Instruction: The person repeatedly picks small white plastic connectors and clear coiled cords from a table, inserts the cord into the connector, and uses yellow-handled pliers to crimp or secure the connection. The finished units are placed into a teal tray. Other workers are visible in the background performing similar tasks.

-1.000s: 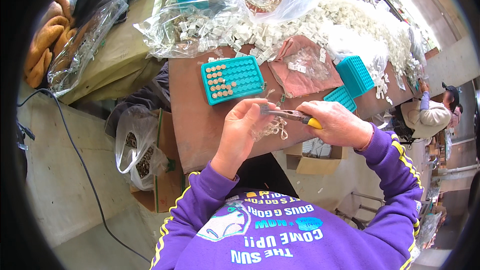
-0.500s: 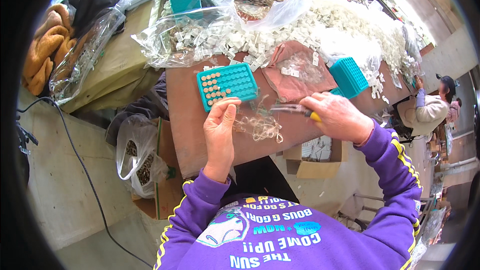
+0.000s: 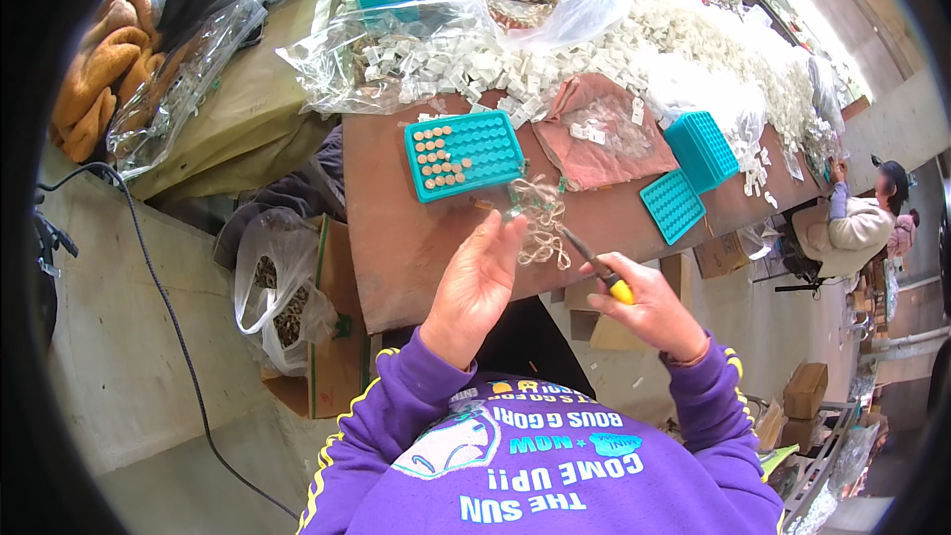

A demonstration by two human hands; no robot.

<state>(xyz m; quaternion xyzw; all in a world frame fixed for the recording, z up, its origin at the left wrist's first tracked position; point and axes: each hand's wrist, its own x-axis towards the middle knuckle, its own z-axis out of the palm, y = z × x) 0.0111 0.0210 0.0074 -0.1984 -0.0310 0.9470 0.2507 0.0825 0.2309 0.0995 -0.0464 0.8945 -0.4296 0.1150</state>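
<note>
Yellow-handled pliers [image 3: 601, 269] sit clasped in the right hand [image 3: 649, 307], while remotely I see the left hand [image 3: 474, 282] half open beside cord loops [image 3: 542, 226] on the brown tabletop [image 3: 381, 248], contact unclear, and, beyond, the turquoise tray [image 3: 487, 152], seemingly well short of full, with tan discs [image 3: 439, 180] only toward its left.

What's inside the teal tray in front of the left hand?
Teal tray: small round tan pieces sit in cells toward its left side; cells farther right look empty. Cell bottoms beneath the pieces are covered.
</note>
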